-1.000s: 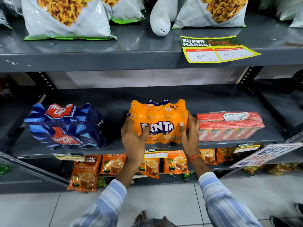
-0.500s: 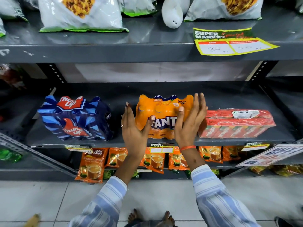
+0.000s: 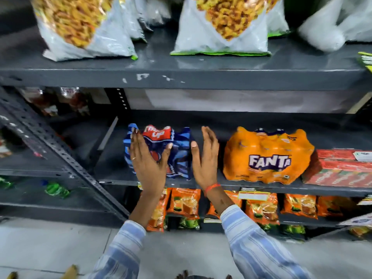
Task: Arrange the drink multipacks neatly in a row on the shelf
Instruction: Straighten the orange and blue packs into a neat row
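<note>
Three drink multipacks stand on the grey middle shelf [image 3: 201,184]. At the left is a blue Thums Up pack [image 3: 179,150], in the middle an orange Fanta pack [image 3: 267,156], and at the right edge a red pack [image 3: 342,168] touching the Fanta. My left hand [image 3: 149,162] is spread flat over the front left of the blue pack. My right hand [image 3: 205,156] is held open, palm inward, at the blue pack's right side, in the gap before the Fanta. Neither hand grips anything.
The shelf above [image 3: 181,77] carries large white snack bags [image 3: 221,27]. Orange tea pouches [image 3: 185,202] hang on the shelf below. A slanted perforated steel brace [image 3: 60,150] crosses at the left. Grey tiled floor [image 3: 60,244] lies underneath.
Both hands let go of the Fanta pack and moved left to the blue pack. The view has swung left, so the Fanta and red packs now sit to the right.
</note>
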Available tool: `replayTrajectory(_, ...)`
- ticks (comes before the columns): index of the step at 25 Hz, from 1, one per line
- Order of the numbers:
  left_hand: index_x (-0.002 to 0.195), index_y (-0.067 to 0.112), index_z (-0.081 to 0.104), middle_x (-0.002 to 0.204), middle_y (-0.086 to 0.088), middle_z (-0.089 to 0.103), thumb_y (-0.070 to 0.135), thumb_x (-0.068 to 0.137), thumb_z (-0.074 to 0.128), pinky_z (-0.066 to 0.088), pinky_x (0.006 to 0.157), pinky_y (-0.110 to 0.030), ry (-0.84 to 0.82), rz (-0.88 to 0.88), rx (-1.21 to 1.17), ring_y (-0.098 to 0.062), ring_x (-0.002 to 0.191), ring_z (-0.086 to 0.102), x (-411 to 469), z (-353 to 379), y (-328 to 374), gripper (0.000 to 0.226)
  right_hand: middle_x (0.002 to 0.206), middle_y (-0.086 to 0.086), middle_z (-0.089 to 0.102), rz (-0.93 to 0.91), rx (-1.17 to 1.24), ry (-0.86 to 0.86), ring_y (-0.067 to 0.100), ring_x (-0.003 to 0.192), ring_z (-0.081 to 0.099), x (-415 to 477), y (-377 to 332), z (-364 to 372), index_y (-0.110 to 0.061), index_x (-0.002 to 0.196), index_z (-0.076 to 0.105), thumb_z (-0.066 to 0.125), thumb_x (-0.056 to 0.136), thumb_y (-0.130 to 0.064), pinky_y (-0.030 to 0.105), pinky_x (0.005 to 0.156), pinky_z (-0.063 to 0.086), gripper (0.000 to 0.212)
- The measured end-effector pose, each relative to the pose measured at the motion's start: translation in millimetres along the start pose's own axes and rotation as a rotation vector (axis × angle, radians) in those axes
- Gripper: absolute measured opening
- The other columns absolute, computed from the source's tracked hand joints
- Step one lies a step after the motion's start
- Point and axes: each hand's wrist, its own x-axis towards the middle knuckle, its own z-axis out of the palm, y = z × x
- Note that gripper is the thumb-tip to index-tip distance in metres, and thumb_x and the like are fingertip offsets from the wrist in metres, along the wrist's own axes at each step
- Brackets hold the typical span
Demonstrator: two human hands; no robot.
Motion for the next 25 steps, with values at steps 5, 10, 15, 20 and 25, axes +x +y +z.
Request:
replayTrajectory(5,0.138,0.003,0.030,0.145,-0.023,0.036,0.075,0.058,0.058,0.027,0.111,-0.055,-0.064,-0.292,-0.039,-0.039,0.133,0.033,27,-14,-45,0.111,0.148,0.006,0.029,0.110,-0.004,-0.195,0.018,0.138,0.029,-13,12,20,-0.023,0.145,0.027,0.042,0.091,-0.052,0.044,0.110,0.039,0.063)
replayTrajectory(10,0.129,0.007,0.040,0.127,-0.018,0.050,0.066,0.055,0.067,0.040,0.101,-0.054,-0.051,-0.326,-0.107,-0.034,0.119,0.047,18,-9,-34,0.098,0.144,0.009,0.034,0.087,-0.065,-0.215,0.019,0.137,0.031,-8,16,4,-0.022,0.146,0.029,0.048,0.095,-0.033,0.033,0.114,0.032,0.055)
replayTrajectory(15,0.131,0.006,0.038,0.131,-0.018,0.049,0.068,0.056,0.064,0.038,0.103,-0.054,-0.067,-0.308,-0.135,-0.034,0.123,0.044,6,6,-18,0.100,0.142,0.007,0.037,0.101,-0.022,-0.166,0.017,0.135,0.033,-6,30,-17,-0.026,0.144,0.033,0.047,0.093,-0.037,0.043,0.113,0.035,0.054)
replayTrajectory(20,0.132,0.006,0.036,0.133,-0.019,0.047,0.060,0.061,0.071,0.036,0.105,-0.055,-0.061,-0.309,-0.099,-0.035,0.126,0.043,0,14,-14,0.096,0.143,0.004,0.037,0.111,-0.019,-0.171,0.019,0.135,0.034,-2,36,-27,-0.032,0.143,0.031,0.041,0.087,-0.058,0.049,0.107,0.041,0.063)
replayTrajectory(25,0.134,0.006,0.033,0.136,-0.019,0.045,0.063,0.061,0.067,0.036,0.106,-0.056,-0.067,-0.327,-0.104,-0.035,0.128,0.041,0,12,-12,0.099,0.143,0.002,0.036,0.125,-0.014,-0.184,0.018,0.135,0.035,-3,37,-27,-0.035,0.143,0.029,0.038,0.084,-0.065,0.049,0.104,0.044,0.066)
